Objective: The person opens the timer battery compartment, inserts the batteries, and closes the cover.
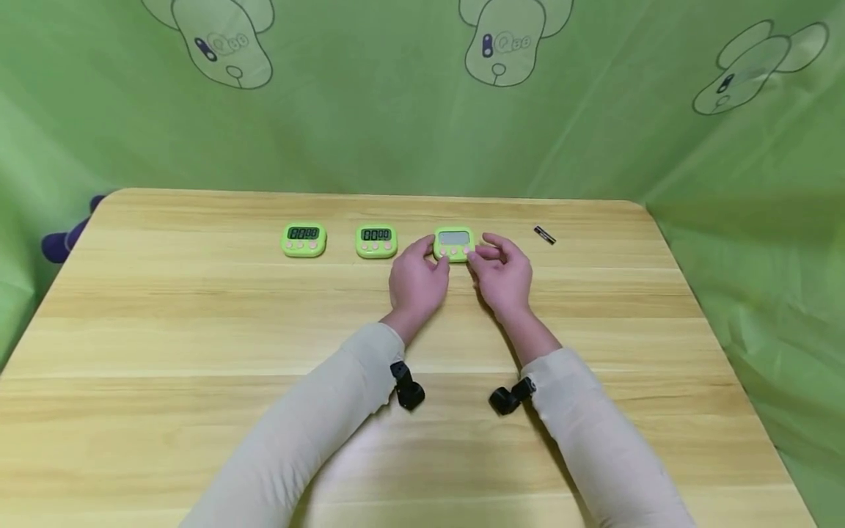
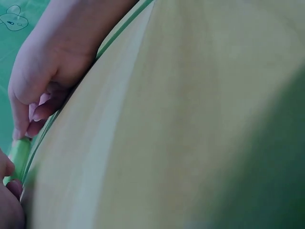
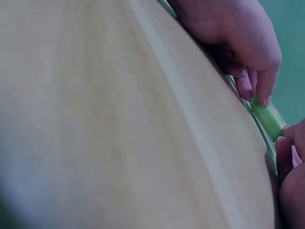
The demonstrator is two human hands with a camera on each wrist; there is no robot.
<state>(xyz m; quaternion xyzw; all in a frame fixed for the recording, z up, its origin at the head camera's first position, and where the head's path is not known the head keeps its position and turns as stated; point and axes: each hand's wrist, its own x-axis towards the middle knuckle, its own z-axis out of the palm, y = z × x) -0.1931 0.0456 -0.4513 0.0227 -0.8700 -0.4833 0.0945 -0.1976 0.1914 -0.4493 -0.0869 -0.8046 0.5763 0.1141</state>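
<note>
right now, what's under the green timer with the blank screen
Wooden tabletop shows around the blank-screened timer; its body covers the spot directly beneath, so its underside and anything there are hidden.

Left hand (image 2: 10, 205) cropped by the edge at 8 o'clock in left-wrist view, right hand (image 3: 293, 186) likewise at 4 o'clock in right-wrist view; markings on the dark stick (image 1: 544, 235), 3 o'clock of the held timer (image 1: 454, 238), seem too small to read.
</note>
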